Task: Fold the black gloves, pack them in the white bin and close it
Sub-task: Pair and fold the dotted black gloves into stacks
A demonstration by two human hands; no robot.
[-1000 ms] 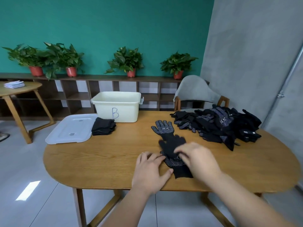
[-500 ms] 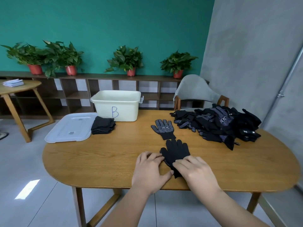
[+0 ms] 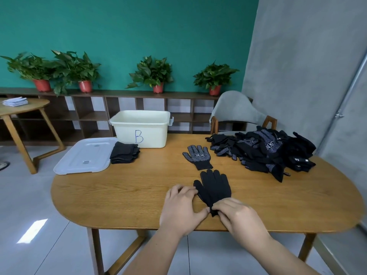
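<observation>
Oval wooden table (image 3: 119, 195) is carrying everything. Loose pile of black gloves (image 3: 268, 153) is lying twd the far-right edge. White bin (image 3: 143, 132), marked "B", is standing open at the far edge, left of ctr. Its lid (image 3: 83, 155) is lying flat at the far-left edge. L hand (image 3: 180, 207) is resting on the table by the near edge, fingers loosely bent, tips touching the left side of the plain-side glove (image 3: 214, 187), thumb at its cuff; can't tell if it is gripping. R hand (image 3: 238, 217) is pinching that cuff betw. thumb & fingers. Folded stack (image 3: 124, 152) is sitting partly on the lid's right edge, just in front of the bin. Dotted glove (image 3: 197, 156) is lying flat approx ctr, fingers twd the far edge, betw. bin & pile. Plain-side glove is lying just nearer, cuff twd the near edge.
</observation>
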